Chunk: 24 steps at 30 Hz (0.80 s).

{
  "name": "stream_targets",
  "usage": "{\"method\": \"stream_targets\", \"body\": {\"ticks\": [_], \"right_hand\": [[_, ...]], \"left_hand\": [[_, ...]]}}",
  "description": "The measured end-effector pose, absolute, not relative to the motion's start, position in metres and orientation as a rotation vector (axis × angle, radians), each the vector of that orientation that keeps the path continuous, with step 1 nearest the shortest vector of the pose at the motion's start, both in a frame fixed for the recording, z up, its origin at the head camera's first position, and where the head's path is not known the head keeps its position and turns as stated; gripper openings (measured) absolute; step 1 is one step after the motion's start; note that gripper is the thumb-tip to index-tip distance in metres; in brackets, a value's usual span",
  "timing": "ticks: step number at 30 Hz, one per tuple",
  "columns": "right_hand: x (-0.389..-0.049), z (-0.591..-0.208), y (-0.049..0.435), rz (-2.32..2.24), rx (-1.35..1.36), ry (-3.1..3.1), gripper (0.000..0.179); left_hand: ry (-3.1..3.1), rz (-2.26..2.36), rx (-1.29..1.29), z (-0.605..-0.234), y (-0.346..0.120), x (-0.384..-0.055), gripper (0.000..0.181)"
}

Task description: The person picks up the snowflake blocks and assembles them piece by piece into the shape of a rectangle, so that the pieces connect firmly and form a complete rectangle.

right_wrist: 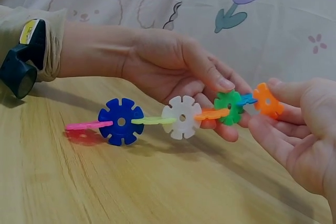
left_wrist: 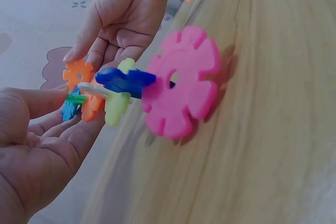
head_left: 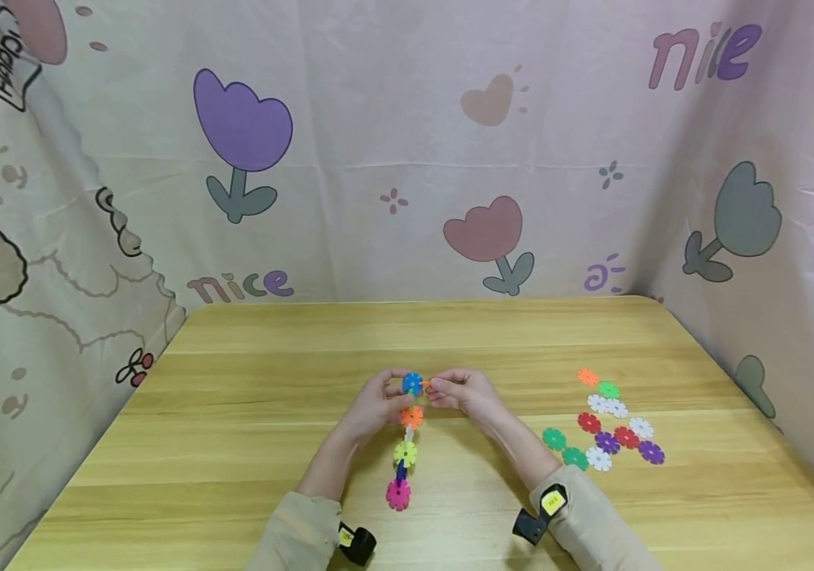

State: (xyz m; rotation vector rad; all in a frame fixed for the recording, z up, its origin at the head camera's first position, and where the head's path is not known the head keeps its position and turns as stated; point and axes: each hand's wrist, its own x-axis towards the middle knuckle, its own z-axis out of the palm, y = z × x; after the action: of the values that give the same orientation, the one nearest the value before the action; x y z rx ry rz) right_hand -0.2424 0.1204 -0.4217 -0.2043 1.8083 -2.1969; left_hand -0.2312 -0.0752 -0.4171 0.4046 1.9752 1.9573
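Note:
A chain of slotted plastic flower discs runs toward me over the table. It starts with a pink disc [head_left: 398,495] at the near end, then dark blue [right_wrist: 121,121], yellow [head_left: 405,454], white [right_wrist: 181,117], orange [head_left: 412,417], green [right_wrist: 228,107] and light blue [head_left: 412,384]. My left hand [head_left: 373,406] holds the far part, its thumb on the green disc and fingers behind. Between thumb and fingers, my right hand [head_left: 471,394] pinches another orange disc [right_wrist: 268,101] against the light blue one's edge. Whether their slots are fully joined I cannot tell.
Several loose flower discs lie on the table right of my right arm, among them a red disc [head_left: 589,422], a purple disc [head_left: 652,452] and a green disc [head_left: 554,438]. A printed cloth [head_left: 378,119] hangs behind the wooden table [head_left: 250,444] and along its sides.

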Motion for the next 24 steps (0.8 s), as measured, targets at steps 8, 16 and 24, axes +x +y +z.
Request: {"method": "stream_targets", "body": {"ticks": [8, 16, 24], "right_hand": [[-0.2403, -0.4202, 0.1194, -2.235, -0.187, 1.740, 0.017], [-0.2400, -0.4180, 0.1175, -2.239, -0.202, 1.721, 0.014], [-0.2400, -0.4214, 0.1197, -2.149, -0.248, 1.830, 0.019]], "left_hand": [[1.954, 1.960, 0.417, -0.4179, -0.0754, -0.2316, 0.036], [1.936, 1.974, 0.426, -0.4164, -0.0782, -0.2322, 0.038], [1.945, 1.949, 0.419, -0.4170, -0.0760, -0.2323, 0.039]]}}
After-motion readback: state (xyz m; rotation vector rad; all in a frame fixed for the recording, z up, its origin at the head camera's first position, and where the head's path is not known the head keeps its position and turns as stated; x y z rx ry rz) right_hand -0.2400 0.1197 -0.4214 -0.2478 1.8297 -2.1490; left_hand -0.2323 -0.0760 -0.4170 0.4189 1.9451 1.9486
